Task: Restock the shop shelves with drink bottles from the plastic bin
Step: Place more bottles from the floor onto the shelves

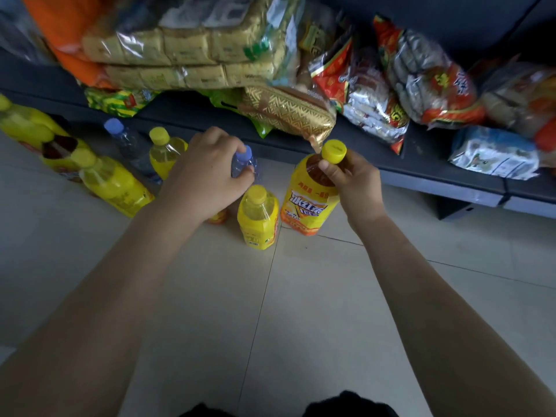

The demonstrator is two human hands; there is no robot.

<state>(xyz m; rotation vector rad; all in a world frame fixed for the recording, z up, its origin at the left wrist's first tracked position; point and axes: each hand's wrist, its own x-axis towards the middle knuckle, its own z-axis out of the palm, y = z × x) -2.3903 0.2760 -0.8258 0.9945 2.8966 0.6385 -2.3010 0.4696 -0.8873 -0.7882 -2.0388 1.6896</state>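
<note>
My left hand [201, 173] grips the neck of a clear water bottle [244, 164] with a blue cap, standing on the tiled floor. My right hand [353, 179] holds an iced tea bottle [310, 200] with a yellow cap and yellow-orange label by its neck, upright on the floor. A small yellow juice bottle [258, 216] stands between the two hands. Further left stand another yellow juice bottle [164, 153], a second water bottle [129, 145] and several larger yellow bottles [111, 182]. The plastic bin is not in view.
A dark low shelf [421, 173] runs across the back, loaded with snack bags [421, 76], packs of bread [186, 46] and a gold packet [288, 112]. Pale floor tiles [301, 296] fill the foreground. A dark shelf foot [454, 209] stands at right.
</note>
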